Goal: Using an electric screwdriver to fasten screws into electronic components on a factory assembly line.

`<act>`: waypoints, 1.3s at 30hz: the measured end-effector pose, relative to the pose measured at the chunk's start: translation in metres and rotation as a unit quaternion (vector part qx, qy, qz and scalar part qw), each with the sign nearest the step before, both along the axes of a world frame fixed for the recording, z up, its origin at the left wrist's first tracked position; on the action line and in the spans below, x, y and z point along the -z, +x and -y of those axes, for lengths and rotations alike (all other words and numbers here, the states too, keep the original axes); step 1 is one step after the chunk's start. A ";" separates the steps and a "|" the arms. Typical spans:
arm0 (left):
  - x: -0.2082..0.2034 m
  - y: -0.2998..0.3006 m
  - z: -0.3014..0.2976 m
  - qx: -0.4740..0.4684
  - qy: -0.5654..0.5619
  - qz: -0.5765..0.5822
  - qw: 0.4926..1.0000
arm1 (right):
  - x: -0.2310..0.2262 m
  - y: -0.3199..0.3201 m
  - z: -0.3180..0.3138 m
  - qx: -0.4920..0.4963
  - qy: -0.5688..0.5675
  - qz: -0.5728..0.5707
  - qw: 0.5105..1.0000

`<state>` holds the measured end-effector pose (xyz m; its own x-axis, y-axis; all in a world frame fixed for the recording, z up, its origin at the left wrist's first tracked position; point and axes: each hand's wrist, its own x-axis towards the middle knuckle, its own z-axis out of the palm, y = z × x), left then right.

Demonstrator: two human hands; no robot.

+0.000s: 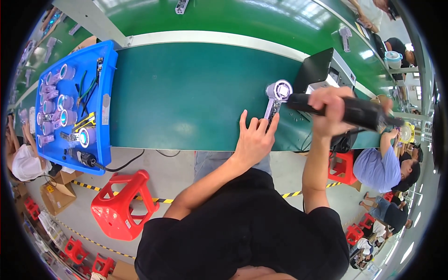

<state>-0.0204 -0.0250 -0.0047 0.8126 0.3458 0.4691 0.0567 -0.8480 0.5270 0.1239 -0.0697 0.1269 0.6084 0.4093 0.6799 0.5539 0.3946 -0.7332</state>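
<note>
fan (274,101) slants head-first away and rightward from left hand (255,139), its grip unclear; right hand (330,112) clutches black tool (363,113).

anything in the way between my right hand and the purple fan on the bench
Only the black tool in the right hand, its near end toward the purple fan; nothing else visible stands between. The left hand is at the fan's handle, off that line.

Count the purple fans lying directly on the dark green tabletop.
1: a purple fan, right by the left hand. Another could hide behind the right hand or black tool.
</note>
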 end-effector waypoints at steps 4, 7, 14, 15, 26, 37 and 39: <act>-0.003 -0.001 0.000 0.017 -0.011 -0.006 1.000 | -0.033 0.042 0.045 0.154 0.131 0.137 0.970; -0.008 -0.001 -0.004 0.041 -0.042 -0.021 0.998 | -0.043 0.092 0.076 0.402 0.185 0.300 0.845; -0.016 0.001 -0.028 0.098 -0.046 -0.040 0.993 | -0.052 0.074 0.109 0.269 0.099 0.160 0.945; -0.015 0.002 -0.032 0.123 -0.041 -0.026 0.991 | -0.051 0.070 0.112 0.230 0.102 0.131 0.959; -0.014 0.001 -0.033 0.137 -0.024 -0.033 0.990 | -0.030 0.056 0.068 0.132 0.013 -0.018 0.991; -0.013 0.000 -0.033 0.134 -0.042 -0.036 0.989 | -0.031 0.043 0.060 0.076 0.003 -0.072 0.995; -0.012 -0.001 -0.034 0.133 -0.043 -0.040 0.989 | -0.042 0.032 0.054 0.093 0.024 -0.052 0.994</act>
<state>-0.0215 0.0091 0.0072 0.9133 0.1509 0.3782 -0.1180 -0.7908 0.6006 0.1563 -0.1233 0.1693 0.7389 0.2509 0.6254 0.5430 0.3280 -0.7730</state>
